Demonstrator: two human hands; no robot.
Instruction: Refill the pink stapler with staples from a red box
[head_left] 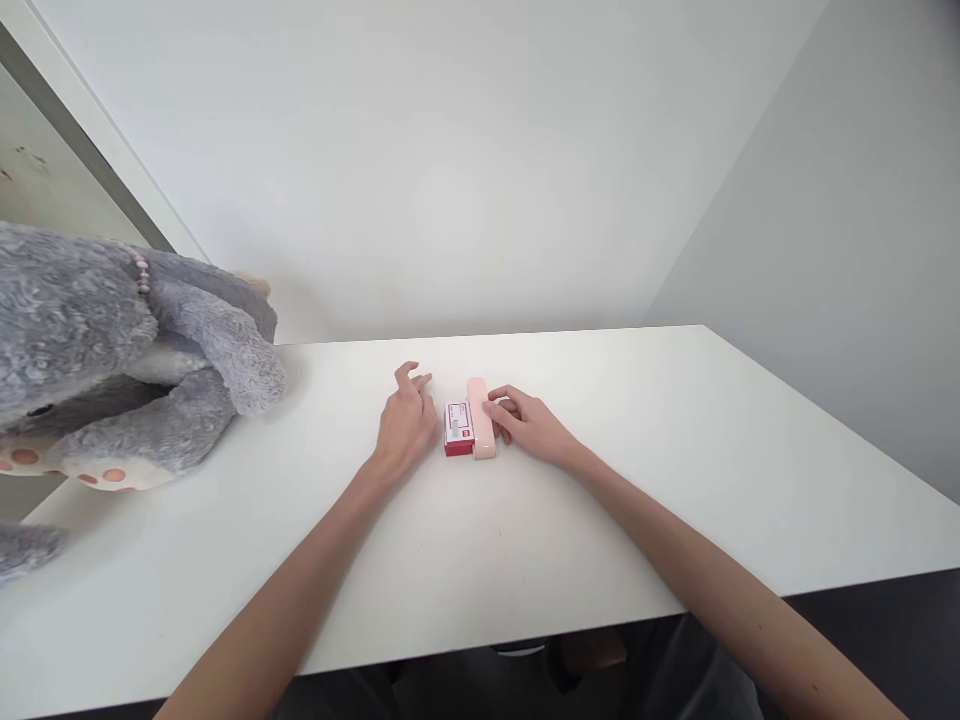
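A pink stapler point(481, 418) lies lengthwise on the white table, pointing away from me. Touching or almost touching its left side is a small red and white box point(458, 428), with its printed label facing up. My right hand point(525, 422) is at the stapler's right edge. Its thumb and index finger rest on the stapler while the other fingers curl beneath the palm, partly hidden. Just left of the box, my left hand point(409, 415) rests on the table holding nothing, its fingers bent and apart.
A large grey plush toy point(187, 340) takes up the left end of the table point(600, 520). Behind the table's back edge rises a white wall point(450, 180), and another wall point(840, 250) stands on the right. My legs show under the front edge.
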